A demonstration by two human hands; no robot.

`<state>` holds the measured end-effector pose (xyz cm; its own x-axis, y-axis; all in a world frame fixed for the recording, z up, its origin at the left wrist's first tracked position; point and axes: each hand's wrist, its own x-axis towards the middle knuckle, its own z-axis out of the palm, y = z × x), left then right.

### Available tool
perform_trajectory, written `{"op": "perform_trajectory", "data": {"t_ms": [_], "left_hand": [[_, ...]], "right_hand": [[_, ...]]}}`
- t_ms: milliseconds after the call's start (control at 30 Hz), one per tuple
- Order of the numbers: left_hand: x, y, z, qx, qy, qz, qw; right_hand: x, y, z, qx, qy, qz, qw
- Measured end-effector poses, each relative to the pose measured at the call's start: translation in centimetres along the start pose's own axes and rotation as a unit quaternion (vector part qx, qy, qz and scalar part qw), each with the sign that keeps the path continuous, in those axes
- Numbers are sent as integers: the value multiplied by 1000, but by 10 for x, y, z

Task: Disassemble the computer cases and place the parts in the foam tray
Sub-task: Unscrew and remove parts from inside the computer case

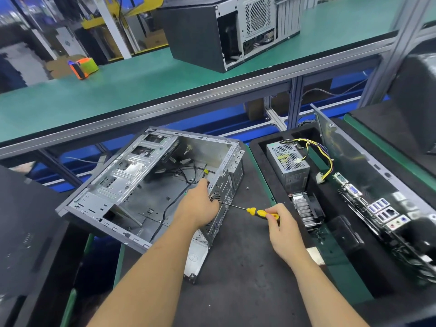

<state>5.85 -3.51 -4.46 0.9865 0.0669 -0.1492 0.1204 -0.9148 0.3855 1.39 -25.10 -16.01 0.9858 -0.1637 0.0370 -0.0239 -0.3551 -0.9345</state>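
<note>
The right hand [282, 228] pinches the yellow screwdriver [256, 211] handle, tip against the case [132, 185] rear panel. The left hand [200, 206] grips that panel's edge. The foam tray [264, 166], just right of the case, holds the power supply [287, 161].

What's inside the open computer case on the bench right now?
Inside the open case: loose black cables, a yellow connector and bare metal drive bays. The left hand hides the rear corner.
</note>
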Motion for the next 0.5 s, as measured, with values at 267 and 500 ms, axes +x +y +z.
{"op": "perform_trajectory", "data": {"t_ms": [267,500], "left_hand": [[-2,2,-1,-3,3,2,1000],[-2,1,0,1,3,4,1000]], "right_hand": [[23,-26,-1,334,0,357,872],[23,-22,-1,164,-18,253,953]]}}
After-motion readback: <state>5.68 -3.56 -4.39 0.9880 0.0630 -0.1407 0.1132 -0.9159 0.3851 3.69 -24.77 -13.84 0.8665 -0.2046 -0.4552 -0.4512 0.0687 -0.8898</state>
